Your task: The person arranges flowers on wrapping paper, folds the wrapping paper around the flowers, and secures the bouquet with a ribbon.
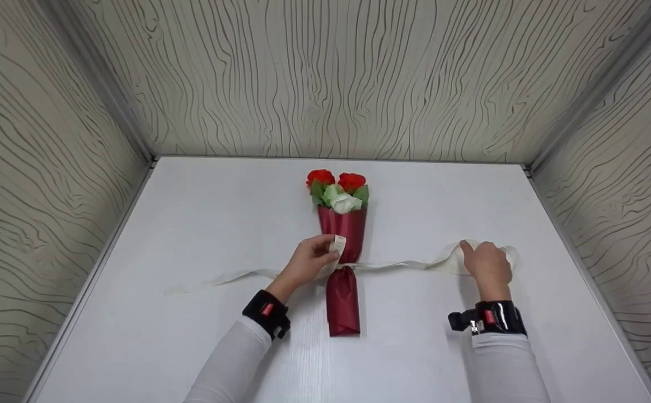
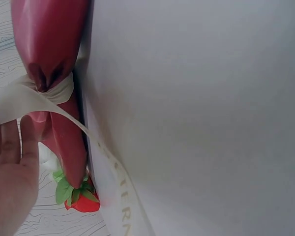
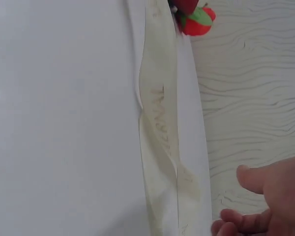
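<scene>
A bouquet (image 1: 347,229) of two red roses and a pale flower lies on the table in dark red wrapping. A cream ribbon (image 1: 392,265) with printed letters circles its narrow waist, and the ends trail to both sides. My left hand (image 1: 304,261) pinches a raised part of the ribbon beside the waist, where a short loop stands above the fingertips. At the right, my right hand (image 1: 487,266) hovers over the other ribbon end. In the right wrist view its thumb and loosely bent fingers are apart, with the ribbon (image 3: 160,113) beside them and nothing visibly held.
The white table (image 1: 191,347) carries the bouquet in the middle. Walls with a wood-grain pattern (image 1: 325,78) stand behind it and on both sides. A black strap (image 1: 267,314) with a camera sits on each wrist.
</scene>
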A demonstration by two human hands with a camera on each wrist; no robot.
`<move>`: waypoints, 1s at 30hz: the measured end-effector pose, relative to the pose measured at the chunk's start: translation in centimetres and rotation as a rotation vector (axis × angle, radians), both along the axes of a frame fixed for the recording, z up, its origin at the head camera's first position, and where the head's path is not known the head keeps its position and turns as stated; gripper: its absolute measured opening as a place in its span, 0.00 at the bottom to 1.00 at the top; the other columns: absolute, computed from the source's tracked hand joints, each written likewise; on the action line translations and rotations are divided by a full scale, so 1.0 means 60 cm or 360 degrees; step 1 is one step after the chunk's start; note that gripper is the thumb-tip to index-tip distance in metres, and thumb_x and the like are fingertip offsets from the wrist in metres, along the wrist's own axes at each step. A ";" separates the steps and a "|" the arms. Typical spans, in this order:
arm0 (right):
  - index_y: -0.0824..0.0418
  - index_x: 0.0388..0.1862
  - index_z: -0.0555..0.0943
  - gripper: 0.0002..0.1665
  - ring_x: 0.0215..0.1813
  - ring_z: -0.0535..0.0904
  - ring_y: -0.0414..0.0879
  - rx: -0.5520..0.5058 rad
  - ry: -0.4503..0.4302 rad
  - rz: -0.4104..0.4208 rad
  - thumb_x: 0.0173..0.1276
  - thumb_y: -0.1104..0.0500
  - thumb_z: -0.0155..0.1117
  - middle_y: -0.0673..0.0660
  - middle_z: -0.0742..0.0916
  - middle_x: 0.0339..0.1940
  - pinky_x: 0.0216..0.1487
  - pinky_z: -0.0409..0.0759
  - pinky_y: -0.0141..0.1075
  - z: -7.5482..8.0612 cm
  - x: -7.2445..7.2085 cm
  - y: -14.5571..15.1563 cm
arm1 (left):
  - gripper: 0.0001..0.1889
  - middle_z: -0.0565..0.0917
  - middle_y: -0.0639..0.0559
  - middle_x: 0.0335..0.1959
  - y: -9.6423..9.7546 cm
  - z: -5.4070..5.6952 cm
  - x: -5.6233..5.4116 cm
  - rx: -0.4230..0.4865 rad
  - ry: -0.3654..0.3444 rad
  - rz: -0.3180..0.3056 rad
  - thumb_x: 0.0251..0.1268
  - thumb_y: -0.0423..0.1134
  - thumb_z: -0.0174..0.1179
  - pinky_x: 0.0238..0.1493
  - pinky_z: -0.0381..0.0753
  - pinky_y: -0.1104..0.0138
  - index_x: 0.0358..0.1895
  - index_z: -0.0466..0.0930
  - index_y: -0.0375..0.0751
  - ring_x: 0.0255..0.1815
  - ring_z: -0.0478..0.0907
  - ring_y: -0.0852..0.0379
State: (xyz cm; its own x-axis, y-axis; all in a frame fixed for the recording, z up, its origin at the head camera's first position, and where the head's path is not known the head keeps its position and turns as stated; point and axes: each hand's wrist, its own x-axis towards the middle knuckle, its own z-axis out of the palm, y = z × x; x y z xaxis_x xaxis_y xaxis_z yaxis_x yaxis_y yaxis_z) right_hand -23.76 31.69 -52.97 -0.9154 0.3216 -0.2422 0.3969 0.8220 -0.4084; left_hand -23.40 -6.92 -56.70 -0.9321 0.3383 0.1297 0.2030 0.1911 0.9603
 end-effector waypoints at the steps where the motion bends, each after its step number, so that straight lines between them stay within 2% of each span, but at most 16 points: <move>1: 0.79 0.46 0.75 0.42 0.35 0.80 0.63 0.0006 -0.0072 -0.0012 0.76 0.37 0.41 0.74 0.82 0.36 0.29 0.77 0.50 -0.002 0.002 0.007 | 0.19 0.81 0.47 0.38 0.000 0.000 0.000 -0.0003 0.0001 0.0007 0.66 0.33 0.63 0.44 0.78 0.66 0.59 0.78 0.31 0.39 0.77 0.57; 3: 0.79 0.45 0.76 0.45 0.30 0.80 0.59 0.0019 -0.0183 0.0011 0.76 0.35 0.38 0.70 0.82 0.29 0.26 0.76 0.47 -0.007 0.004 0.016 | 0.19 0.81 0.49 0.37 -0.001 0.000 0.000 -0.0011 0.0005 0.0021 0.67 0.33 0.63 0.43 0.78 0.67 0.58 0.78 0.32 0.38 0.77 0.58; 5: 0.79 0.44 0.77 0.47 0.28 0.80 0.55 0.0027 -0.0250 0.0023 0.76 0.33 0.37 0.68 0.83 0.27 0.26 0.75 0.46 -0.013 0.003 0.017 | 0.18 0.80 0.50 0.37 -0.001 0.001 0.000 -0.0012 0.0005 0.0029 0.66 0.33 0.63 0.42 0.78 0.67 0.58 0.78 0.32 0.38 0.76 0.58; 8: 0.82 0.48 0.76 0.51 0.32 0.80 0.59 0.0062 -0.0248 0.0025 0.75 0.31 0.38 0.76 0.83 0.36 0.28 0.77 0.48 -0.022 -0.002 0.012 | 0.18 0.81 0.49 0.37 0.000 0.001 -0.001 -0.0011 0.0019 0.0023 0.66 0.33 0.63 0.42 0.78 0.67 0.58 0.78 0.31 0.37 0.77 0.58; 11: 0.83 0.51 0.75 0.52 0.39 0.80 0.66 0.0078 -0.0190 0.0011 0.74 0.31 0.39 0.83 0.78 0.47 0.31 0.78 0.52 -0.027 -0.011 0.002 | 0.18 0.81 0.49 0.38 0.002 0.000 -0.001 -0.0011 0.0027 0.0013 0.66 0.33 0.63 0.42 0.78 0.67 0.57 0.78 0.31 0.38 0.77 0.58; 14: 0.82 0.50 0.76 0.51 0.43 0.80 0.70 0.0049 -0.0112 -0.0012 0.72 0.31 0.44 0.83 0.78 0.49 0.32 0.79 0.54 -0.033 -0.019 -0.009 | 0.17 0.82 0.48 0.38 0.003 -0.001 -0.001 -0.0008 0.0046 0.0006 0.66 0.33 0.63 0.43 0.79 0.66 0.57 0.78 0.31 0.38 0.78 0.57; 17: 0.81 0.48 0.77 0.46 0.44 0.80 0.71 0.0014 -0.0015 -0.0037 0.71 0.33 0.51 0.82 0.79 0.48 0.33 0.78 0.55 -0.040 -0.026 -0.018 | 0.17 0.82 0.48 0.37 0.003 -0.002 -0.001 0.0001 0.0058 0.0004 0.66 0.32 0.63 0.43 0.79 0.65 0.56 0.78 0.31 0.38 0.78 0.57; 22: 0.80 0.41 0.78 0.30 0.41 0.81 0.70 -0.0043 0.0180 -0.0057 0.69 0.48 0.62 0.80 0.82 0.41 0.33 0.78 0.55 -0.056 -0.031 -0.028 | 0.12 0.80 0.52 0.33 0.005 -0.002 0.000 0.0040 0.0034 0.0009 0.65 0.32 0.64 0.40 0.77 0.68 0.50 0.78 0.33 0.35 0.76 0.58; 24: 0.80 0.39 0.78 0.26 0.40 0.81 0.71 -0.0051 0.0239 -0.0058 0.68 0.53 0.62 0.80 0.82 0.39 0.34 0.78 0.56 -0.060 -0.030 -0.030 | 0.10 0.78 0.53 0.31 0.006 -0.001 0.001 0.0078 0.0010 0.0016 0.64 0.31 0.65 0.37 0.75 0.69 0.45 0.76 0.33 0.34 0.75 0.59; 26: 0.80 0.38 0.78 0.23 0.42 0.80 0.72 -0.0070 0.0287 -0.0075 0.68 0.56 0.61 0.80 0.82 0.40 0.36 0.78 0.58 -0.064 -0.029 -0.032 | 0.12 0.78 0.53 0.29 0.007 -0.001 0.002 0.0127 -0.0030 0.0032 0.63 0.31 0.66 0.35 0.74 0.70 0.41 0.71 0.33 0.33 0.75 0.59; 30: 0.80 0.37 0.78 0.18 0.44 0.80 0.73 -0.0095 0.0377 -0.0094 0.68 0.61 0.58 0.80 0.81 0.40 0.38 0.78 0.59 -0.071 -0.027 -0.034 | 0.18 0.81 0.48 0.28 0.006 -0.001 0.002 0.0160 -0.0099 0.0065 0.61 0.30 0.67 0.36 0.74 0.69 0.47 0.67 0.30 0.33 0.76 0.58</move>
State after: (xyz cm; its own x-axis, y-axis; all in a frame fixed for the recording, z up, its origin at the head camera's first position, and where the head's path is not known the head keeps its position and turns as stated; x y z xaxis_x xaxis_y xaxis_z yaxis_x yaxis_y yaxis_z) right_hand -25.37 29.67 -57.25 -0.9290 0.3675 -0.0433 0.3307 0.7719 -0.5430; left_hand -23.29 -6.54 -56.75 -0.9521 0.2881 0.1024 0.1362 0.0999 0.9856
